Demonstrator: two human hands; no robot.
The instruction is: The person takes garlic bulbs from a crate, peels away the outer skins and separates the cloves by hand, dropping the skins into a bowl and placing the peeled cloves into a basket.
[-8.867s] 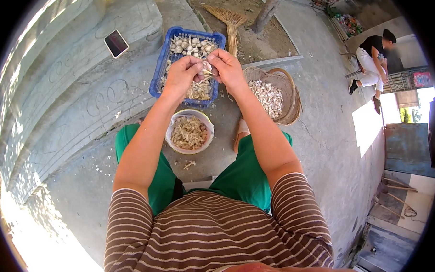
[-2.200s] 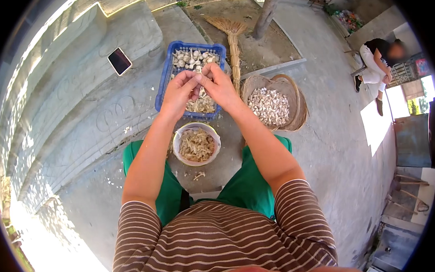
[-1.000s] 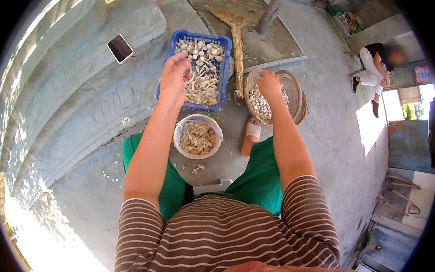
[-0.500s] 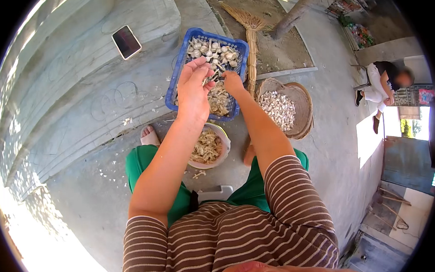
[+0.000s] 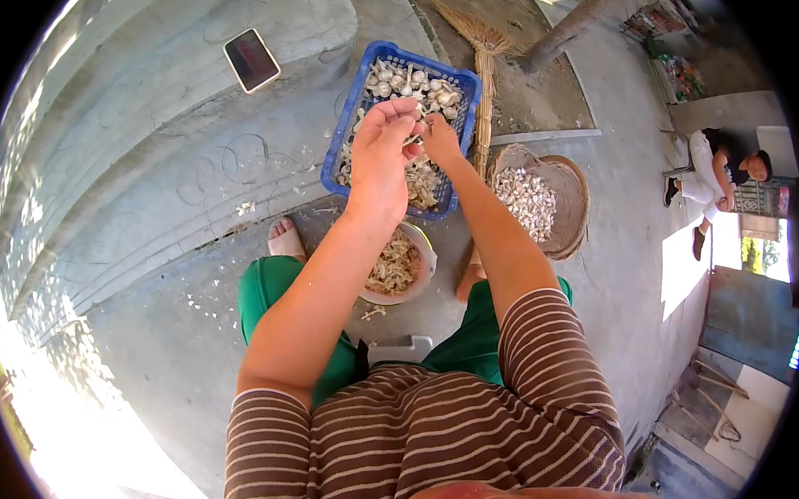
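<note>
Over the blue plastic crate (image 5: 333, 164), my left hand (image 5: 385, 153) is curled with its palm side up, closed on a small pale piece of garlic (image 5: 411, 140) that its fingers partly cover. Close beside it on the right, my right hand (image 5: 441, 141) has its fingers pinched together near the left fingertips. What sits in that pinch is too small to make out. Whole garlic bulbs (image 5: 393, 78) fill the far part of the crate, and loose garlic skins (image 5: 424, 185) lie in its near part, partly hidden by my hands.
A round tub (image 5: 424, 279) of peelings stands between my feet. Right of the crate, a wicker basket (image 5: 567, 204) holds garlic cloves (image 5: 525, 201). A straw broom (image 5: 484, 106) lies alongside. The phone (image 5: 252, 59) rests on a concrete step at left. Another person (image 5: 713, 164) sits far right.
The whole view has shifted slightly, so the crate and baskets appear farther right. My right fingers have come closer to the left fingertips. Both hands stay over the crate.
</note>
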